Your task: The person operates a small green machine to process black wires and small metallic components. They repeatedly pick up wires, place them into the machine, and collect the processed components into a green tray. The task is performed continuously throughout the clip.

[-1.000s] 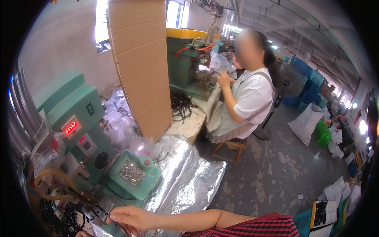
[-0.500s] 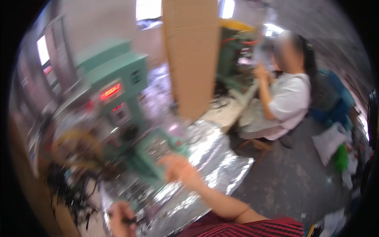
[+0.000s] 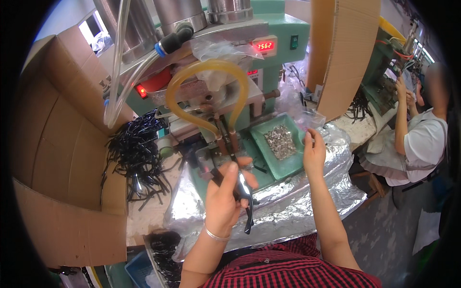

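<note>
My left hand (image 3: 222,194) is closed around glossy black spectacle temples (image 3: 246,192). One curved end hangs below my fingers, while a dark slim end points up at the copper-coloured tips (image 3: 226,144) of the machine. Beside the right rim of a green tray (image 3: 272,165), my right hand (image 3: 314,153) is raised with thumb and forefinger close together. Anything pinched between them is too small to make out. Small shiny metal pieces (image 3: 281,141) lie heaped in the tray. A looped yellow tube (image 3: 173,91) runs down to the copper-coloured tips.
The green machine (image 3: 283,36) stands ahead, with red lit displays. Many black temples (image 3: 137,153) are piled at the left by an open cardboard box (image 3: 62,144). Silver foil (image 3: 297,206) covers the near bench edge. Right of a cardboard sheet (image 3: 331,53), another person (image 3: 422,139) sits working.
The view has swung left and steadied, bringing the box and temple pile into sight. My left hand has come up to the machine's tips; my right hand is now at the tray's right side.
</note>
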### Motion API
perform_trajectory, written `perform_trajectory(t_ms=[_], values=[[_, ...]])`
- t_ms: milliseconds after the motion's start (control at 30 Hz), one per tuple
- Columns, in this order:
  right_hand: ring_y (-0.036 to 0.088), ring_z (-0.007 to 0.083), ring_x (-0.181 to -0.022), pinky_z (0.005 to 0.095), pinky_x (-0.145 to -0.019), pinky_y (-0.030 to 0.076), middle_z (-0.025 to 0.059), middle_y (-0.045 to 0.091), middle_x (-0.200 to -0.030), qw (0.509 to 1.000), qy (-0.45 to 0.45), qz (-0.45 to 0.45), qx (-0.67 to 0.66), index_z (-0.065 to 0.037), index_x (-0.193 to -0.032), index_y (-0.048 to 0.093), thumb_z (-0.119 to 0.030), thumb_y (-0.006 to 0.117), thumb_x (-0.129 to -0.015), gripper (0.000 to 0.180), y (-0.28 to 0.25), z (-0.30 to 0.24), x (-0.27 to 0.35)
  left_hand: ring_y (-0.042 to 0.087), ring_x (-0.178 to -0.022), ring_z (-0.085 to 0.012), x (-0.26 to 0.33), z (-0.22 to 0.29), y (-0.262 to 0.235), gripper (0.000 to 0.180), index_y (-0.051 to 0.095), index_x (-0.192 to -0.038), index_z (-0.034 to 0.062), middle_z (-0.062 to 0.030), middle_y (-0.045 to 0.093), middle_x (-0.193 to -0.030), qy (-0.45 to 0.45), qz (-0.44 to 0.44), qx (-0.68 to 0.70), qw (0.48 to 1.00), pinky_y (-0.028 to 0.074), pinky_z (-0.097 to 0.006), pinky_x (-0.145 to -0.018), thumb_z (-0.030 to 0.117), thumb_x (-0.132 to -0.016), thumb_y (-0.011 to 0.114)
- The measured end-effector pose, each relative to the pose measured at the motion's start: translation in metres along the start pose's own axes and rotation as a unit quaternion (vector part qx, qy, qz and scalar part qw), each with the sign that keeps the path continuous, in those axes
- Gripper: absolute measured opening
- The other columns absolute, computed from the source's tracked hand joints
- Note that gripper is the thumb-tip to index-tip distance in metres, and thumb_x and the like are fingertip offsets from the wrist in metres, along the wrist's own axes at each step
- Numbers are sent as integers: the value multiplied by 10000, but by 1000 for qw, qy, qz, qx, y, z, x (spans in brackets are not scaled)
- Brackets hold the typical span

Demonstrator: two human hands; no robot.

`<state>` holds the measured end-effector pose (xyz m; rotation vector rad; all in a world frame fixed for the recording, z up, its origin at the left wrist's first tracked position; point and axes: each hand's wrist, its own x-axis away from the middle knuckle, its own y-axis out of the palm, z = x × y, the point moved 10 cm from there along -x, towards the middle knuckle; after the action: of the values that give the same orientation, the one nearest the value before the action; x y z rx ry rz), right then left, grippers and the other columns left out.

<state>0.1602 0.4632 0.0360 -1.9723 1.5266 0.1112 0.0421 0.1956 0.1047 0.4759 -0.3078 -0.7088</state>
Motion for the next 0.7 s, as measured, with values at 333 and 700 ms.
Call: perform_trajectory(t_ms=[333, 700], values=[[621, 325, -794, 419, -731, 466, 125, 657, -844, 990, 73, -37, 111, -74, -1024, 630, -345, 336, -976, 403, 2, 10, -3, 399, -389, -81, -4, 4, 5, 239, 540, -960, 4, -67, 555, -626, 2, 4, 6, 1000, 299, -181, -361, 230, -974, 463], [637, 309, -834, 410, -758, 468, 118, 671, -872, 990, 75, -41, 110, -82, -1144, 618, -293, 355, -966, 381, 2, 8, -2, 365, -368, -69, -5, 3, 4, 201, 523, -935, 18, -44, 523, -593, 5, 20, 0, 1000, 310, -174, -359, 204, -974, 456]])
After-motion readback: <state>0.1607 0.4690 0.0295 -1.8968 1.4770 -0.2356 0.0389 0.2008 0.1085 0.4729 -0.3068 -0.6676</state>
